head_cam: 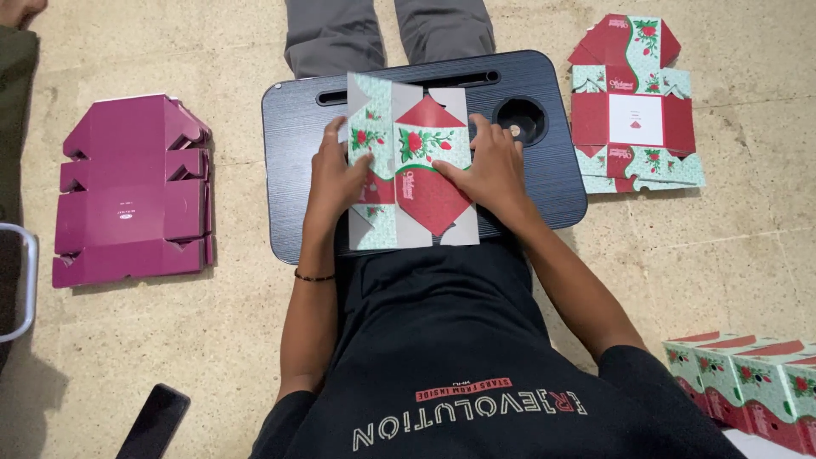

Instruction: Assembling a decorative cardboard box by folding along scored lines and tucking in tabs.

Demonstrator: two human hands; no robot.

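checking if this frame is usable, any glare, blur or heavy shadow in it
Head view: even, soft light, no strong glare; a faint sheen on the dark lap tray. Soft shadows lie beside the purple flat cartons. The left hand, right hand and the printed carton blank are sharp. Edges bend a little from the wide lens.

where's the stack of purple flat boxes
In the head view the purple flat boxes lie on the floor, beyond the person's left hand, beside the dark lap desk.

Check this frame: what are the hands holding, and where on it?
Both hands press a flat rose-printed carton blank onto the lap desk: left hand on its left panel, right hand on its right edge.
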